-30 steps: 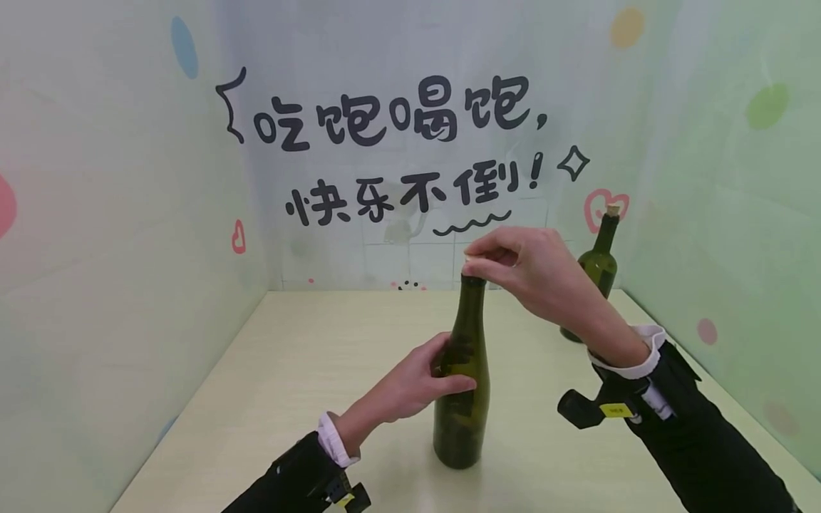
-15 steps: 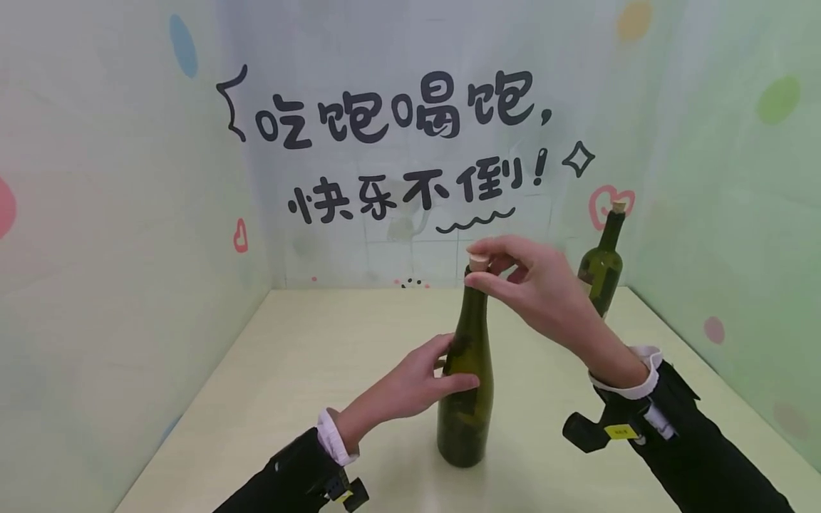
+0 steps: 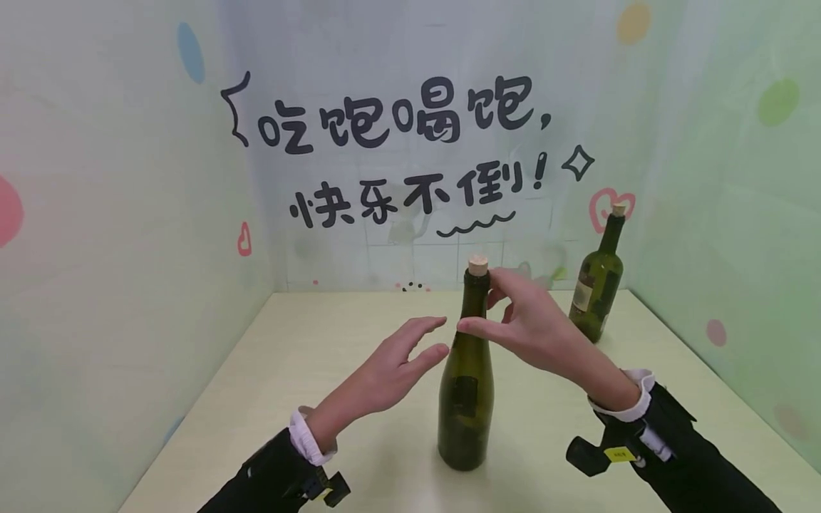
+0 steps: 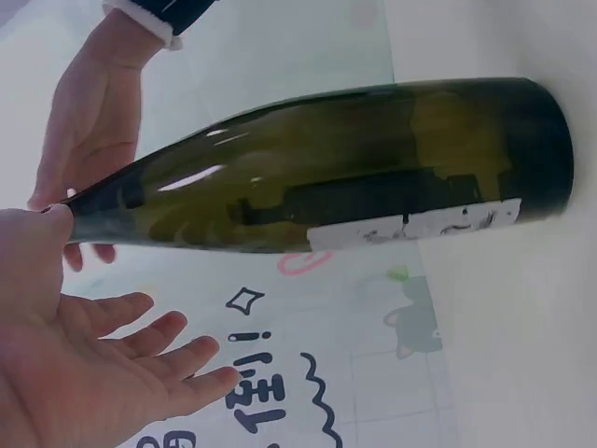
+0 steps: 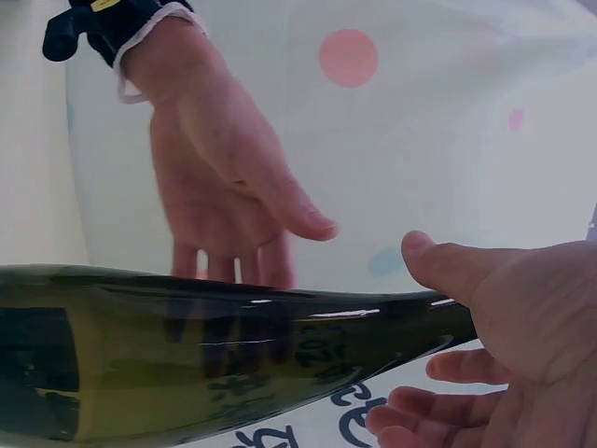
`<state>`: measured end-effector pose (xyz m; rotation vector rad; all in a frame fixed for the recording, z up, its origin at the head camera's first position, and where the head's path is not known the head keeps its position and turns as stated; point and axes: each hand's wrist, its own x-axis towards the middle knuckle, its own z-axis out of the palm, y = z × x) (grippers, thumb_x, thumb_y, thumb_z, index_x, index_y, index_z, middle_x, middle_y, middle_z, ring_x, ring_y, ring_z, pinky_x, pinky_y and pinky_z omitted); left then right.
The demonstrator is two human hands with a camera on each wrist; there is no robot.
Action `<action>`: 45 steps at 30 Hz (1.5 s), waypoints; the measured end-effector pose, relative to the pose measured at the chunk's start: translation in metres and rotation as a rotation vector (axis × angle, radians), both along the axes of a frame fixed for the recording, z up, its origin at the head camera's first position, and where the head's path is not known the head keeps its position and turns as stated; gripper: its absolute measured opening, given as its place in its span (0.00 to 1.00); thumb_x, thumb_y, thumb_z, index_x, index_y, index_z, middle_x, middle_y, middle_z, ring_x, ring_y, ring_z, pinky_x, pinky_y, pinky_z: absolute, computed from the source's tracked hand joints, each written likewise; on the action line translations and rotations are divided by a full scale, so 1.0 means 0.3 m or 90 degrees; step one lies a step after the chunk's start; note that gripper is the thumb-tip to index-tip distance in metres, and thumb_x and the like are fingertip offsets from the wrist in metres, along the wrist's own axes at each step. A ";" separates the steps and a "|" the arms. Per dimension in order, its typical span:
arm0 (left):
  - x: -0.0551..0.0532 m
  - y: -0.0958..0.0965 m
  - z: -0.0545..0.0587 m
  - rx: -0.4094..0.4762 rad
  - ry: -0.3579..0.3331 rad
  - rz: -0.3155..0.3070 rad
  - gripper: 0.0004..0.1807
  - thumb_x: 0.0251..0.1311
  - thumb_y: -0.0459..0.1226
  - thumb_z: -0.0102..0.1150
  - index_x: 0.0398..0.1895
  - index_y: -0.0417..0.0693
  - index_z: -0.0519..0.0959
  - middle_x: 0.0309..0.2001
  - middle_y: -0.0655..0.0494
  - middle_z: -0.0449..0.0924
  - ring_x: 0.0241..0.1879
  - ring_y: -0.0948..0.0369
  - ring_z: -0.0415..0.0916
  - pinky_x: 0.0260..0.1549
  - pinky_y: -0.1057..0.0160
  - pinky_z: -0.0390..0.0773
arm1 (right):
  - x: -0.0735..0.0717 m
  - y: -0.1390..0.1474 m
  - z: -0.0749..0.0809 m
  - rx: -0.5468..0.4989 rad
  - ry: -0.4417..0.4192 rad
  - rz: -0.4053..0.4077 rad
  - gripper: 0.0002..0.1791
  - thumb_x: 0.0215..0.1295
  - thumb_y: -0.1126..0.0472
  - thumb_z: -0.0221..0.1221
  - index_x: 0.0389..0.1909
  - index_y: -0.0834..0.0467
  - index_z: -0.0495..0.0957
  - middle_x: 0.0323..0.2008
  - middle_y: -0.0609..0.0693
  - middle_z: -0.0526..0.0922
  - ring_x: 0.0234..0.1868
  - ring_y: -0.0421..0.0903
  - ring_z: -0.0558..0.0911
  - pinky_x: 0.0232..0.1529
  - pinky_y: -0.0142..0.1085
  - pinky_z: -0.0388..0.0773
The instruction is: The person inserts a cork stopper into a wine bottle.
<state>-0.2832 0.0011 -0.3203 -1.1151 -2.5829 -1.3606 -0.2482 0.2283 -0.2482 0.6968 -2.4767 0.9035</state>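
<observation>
A green glass wine bottle (image 3: 466, 417) stands upright on the table, a pale cork (image 3: 477, 266) in its mouth. My left hand (image 3: 385, 370) is just left of the bottle, fingers extended and apart from the glass. Around the bottle's neck my right hand (image 3: 539, 324) is spread, thumb in front and fingers behind. In the right wrist view its thumb (image 5: 438, 261) is lifted off the neck. The left wrist view shows the bottle's white label (image 4: 420, 224) along one side. The right hand's fingers are partly hidden behind the neck in the head view.
A second corked green bottle (image 3: 599, 278) stands at the back right of the pale table (image 3: 346, 320). Walls rise on the left, right and back; the back wall (image 3: 385, 43) carries black lettering.
My left hand has let go of the bottle and drawn off to the left. My right hand has released the cork and come down beside the neck. The cork stays in the mouth.
</observation>
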 end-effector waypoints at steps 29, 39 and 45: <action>-0.098 -0.277 -0.079 -0.147 0.166 0.158 0.43 0.63 0.62 0.46 0.76 0.51 0.56 0.72 0.59 0.56 0.71 0.58 0.54 0.65 0.54 0.57 | -0.025 0.011 -0.162 -0.014 -0.202 0.019 0.31 0.46 0.38 0.68 0.45 0.53 0.75 0.35 0.42 0.80 0.33 0.47 0.78 0.33 0.40 0.76; -0.125 -0.361 -0.125 -0.208 0.223 0.179 0.42 0.65 0.61 0.46 0.75 0.48 0.57 0.71 0.51 0.57 0.69 0.51 0.57 0.63 0.49 0.60 | -0.029 0.008 -0.198 -0.048 -0.226 0.064 0.28 0.53 0.41 0.66 0.48 0.56 0.74 0.36 0.43 0.82 0.38 0.43 0.81 0.37 0.38 0.78; -0.158 -0.423 -0.158 -0.233 0.251 0.198 0.42 0.65 0.60 0.45 0.74 0.44 0.58 0.71 0.47 0.58 0.68 0.47 0.58 0.62 0.46 0.61 | -0.029 0.012 -0.211 -0.049 -0.225 0.060 0.29 0.55 0.40 0.65 0.50 0.55 0.73 0.38 0.44 0.82 0.39 0.44 0.80 0.37 0.37 0.78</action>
